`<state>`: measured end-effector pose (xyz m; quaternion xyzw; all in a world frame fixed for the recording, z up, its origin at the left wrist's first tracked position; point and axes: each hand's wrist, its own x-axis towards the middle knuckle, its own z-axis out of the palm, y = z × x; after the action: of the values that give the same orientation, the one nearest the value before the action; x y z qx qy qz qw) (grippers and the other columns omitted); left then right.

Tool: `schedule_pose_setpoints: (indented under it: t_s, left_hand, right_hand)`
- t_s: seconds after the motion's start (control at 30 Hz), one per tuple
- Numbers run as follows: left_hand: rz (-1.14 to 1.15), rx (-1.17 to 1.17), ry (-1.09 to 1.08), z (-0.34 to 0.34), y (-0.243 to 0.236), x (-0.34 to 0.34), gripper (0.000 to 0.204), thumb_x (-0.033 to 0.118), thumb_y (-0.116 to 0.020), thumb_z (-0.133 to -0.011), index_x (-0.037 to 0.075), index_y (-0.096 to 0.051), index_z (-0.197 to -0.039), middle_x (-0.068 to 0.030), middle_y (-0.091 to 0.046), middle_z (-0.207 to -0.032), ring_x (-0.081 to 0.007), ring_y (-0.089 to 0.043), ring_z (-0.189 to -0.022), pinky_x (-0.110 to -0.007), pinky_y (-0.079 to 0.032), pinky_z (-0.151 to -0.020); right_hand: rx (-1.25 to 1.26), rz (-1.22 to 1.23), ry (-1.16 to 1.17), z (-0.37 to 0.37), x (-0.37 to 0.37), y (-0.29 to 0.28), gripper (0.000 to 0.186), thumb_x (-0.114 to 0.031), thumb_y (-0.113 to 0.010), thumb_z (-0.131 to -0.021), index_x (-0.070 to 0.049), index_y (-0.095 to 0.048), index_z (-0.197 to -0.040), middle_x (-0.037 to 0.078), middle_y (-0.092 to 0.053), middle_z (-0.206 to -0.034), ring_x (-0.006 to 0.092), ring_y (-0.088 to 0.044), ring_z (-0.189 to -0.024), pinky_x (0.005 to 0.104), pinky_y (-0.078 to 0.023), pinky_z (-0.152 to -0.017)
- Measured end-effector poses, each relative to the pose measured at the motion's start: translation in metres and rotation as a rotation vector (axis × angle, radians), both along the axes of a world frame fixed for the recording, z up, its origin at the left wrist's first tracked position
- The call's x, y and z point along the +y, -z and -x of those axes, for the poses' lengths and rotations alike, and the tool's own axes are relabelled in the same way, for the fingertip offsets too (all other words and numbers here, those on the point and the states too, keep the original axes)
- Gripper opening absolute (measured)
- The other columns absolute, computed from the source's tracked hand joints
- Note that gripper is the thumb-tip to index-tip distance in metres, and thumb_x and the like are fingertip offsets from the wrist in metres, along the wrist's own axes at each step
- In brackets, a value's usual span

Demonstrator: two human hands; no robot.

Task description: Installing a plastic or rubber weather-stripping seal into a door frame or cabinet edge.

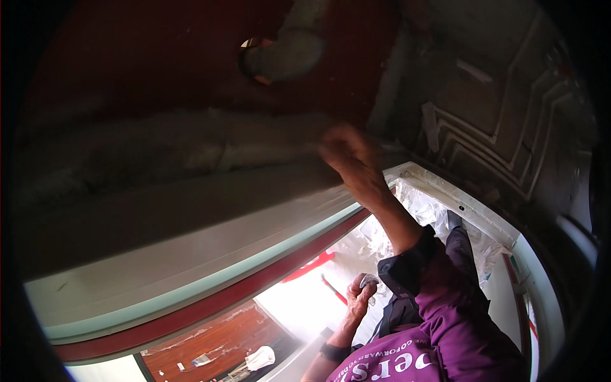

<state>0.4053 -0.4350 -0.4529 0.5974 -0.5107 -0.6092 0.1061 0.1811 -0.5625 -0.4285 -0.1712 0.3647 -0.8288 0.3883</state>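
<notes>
1. Rag (369, 281), small and greyish, sits bunched in the left hand (359, 296) at about five o'clock in the view, low down near the chest
2. Left fingers are clenched around that rag, wrist carrying a dark band, forearm coming up from the bottom edge
3. Right hand (350, 159) is up near the centre, just right of twelve-to-one o'clock from the left hand, arm stretched upward out of a purple sleeve (445, 299) with a dark cuff
4. Right hand is blurred, pressed against the pale ledge (191, 210) that sweeps across the middle; whether its fingers grip anything I cannot tell
5. Above the ledge, at nine to eleven o'clock, a dusty grey pipe-like run (159, 153) lies along a dark red wall (127, 63)
6. At twelve o'clock a pale pipe (293, 51) passes through a round hole in that red wall
7. At two o'clock, a grey panel with raised angular lines (503, 127)
8. At four o'clock, crinkled clear plastic sheeting (420, 210) lies inside a white frame (471, 207)
9. Down at seven o'clock, far below, a reddish-brown floor (216, 344) with small pale scraps on it
</notes>
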Motion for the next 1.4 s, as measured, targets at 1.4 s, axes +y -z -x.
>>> schedule_pose_setpoints:
  t_s: [1.4]
  left_hand:
    - [0.068, -0.015, 0.254, 0.016, 0.0, -0.021, 0.021, 0.002, -0.052, -0.06, -0.001, -0.048, -0.081, -0.0025, -0.049, -0.072, -0.0083, -0.045, -0.062, -0.02, -0.037, -0.055]
  right_hand:
    - [-0.609, -0.08, 0.278, 0.061, 0.128, 0.131, 0.004, -0.007, -0.051, -0.072, -0.009, -0.048, -0.071, -0.003, -0.042, -0.061, 0.0038, -0.031, -0.044, 0.0185, -0.027, -0.042]
